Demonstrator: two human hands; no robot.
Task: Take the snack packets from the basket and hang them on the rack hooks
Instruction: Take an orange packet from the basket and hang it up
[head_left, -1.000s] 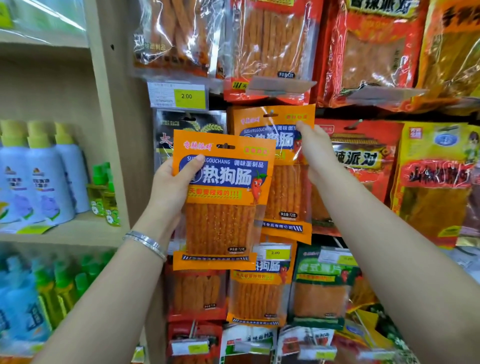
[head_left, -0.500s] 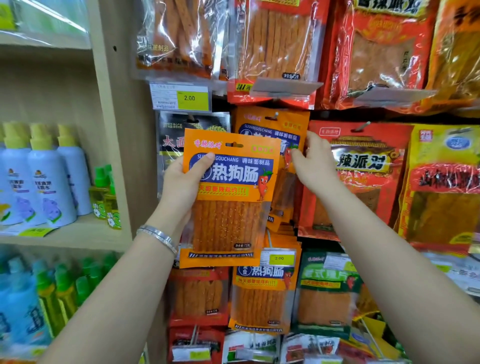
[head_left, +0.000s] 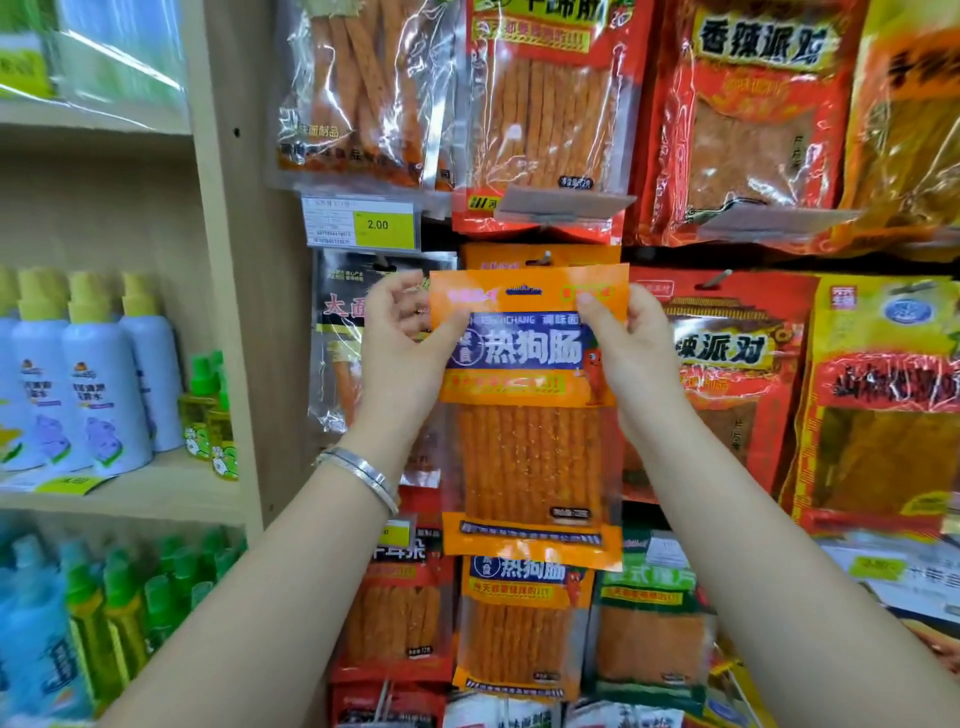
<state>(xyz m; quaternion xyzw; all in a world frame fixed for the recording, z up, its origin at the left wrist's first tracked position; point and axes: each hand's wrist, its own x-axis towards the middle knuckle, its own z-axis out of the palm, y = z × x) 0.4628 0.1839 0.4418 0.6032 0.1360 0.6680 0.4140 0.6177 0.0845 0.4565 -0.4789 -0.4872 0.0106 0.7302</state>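
Observation:
An orange snack packet (head_left: 530, 457) with a blue label band hangs upright between both hands in front of the rack. My left hand (head_left: 402, 358) pinches its upper left corner; my right hand (head_left: 631, 348) pinches its upper right corner. Its top edge sits just below a metal hook tip (head_left: 545, 256) that carries a matching orange packet (head_left: 493, 254) behind. The hang hole in the held packet is blurred. No basket is in view.
Red and yellow snack packets (head_left: 737, 130) crowd the hooks above, right and below. A yellow price tag (head_left: 384, 225) hangs at upper left. A wooden shelf upright (head_left: 234, 312) divides the rack from shelves of spray bottles (head_left: 98, 395) on the left.
My left hand carried the orange packet right and up, squaring it before the hook. My right hand left the hanging packets and took the held packet's upper right corner.

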